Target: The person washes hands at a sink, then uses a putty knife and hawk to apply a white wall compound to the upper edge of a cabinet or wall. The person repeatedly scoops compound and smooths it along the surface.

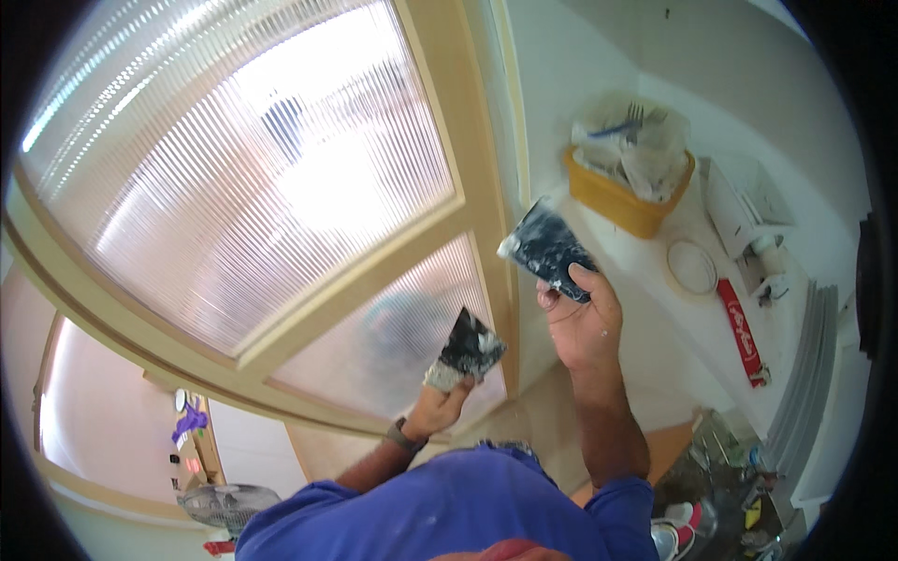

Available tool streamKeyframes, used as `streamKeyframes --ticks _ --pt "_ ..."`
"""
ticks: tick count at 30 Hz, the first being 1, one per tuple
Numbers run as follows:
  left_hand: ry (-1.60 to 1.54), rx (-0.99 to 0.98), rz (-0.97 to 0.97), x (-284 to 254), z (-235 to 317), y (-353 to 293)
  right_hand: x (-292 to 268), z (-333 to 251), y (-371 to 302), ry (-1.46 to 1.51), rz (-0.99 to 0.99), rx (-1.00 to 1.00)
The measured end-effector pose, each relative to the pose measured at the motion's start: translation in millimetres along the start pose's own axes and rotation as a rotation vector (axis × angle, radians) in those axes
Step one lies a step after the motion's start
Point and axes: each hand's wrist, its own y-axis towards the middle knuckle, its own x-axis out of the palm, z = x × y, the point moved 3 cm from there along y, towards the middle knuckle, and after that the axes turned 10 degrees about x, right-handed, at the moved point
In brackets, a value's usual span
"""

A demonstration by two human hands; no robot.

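My right hand [587,323] is closed round the narrow end of a dark putty knife [547,248] smeared with white paste. Its wide edge points up and left, in front of the wooden frame and the white wall. Lower and to the left, my left hand [438,404] grips a second, smaller putty knife [470,346]. That one has a black blade with thick white paste on it and a paste-covered lower part. The two tools are apart, and both are held in the air before the ribbed glass partition [281,187].
A yellow basket [622,201] with plastic bags and a fork stands on the white counter [645,271] to the right. Near it lie a white ring [692,266] and a red strip [741,332]. Clutter covers the lower right floor. A fan [229,505] is at lower left.
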Motion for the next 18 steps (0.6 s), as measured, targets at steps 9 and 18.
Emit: streamKeyframes --ticks 9,18 --pt "-0.321 -0.342 0.027 -20.6 -41.9 -51.8 103.3 -61.5 69.9 -0.878 0.073 -1.085" --pt "-0.314 -0.405 -0.037 -31.0 -46.8 -65.6 143.0 -59.6 146.2 -1.181 0.175 -1.756"
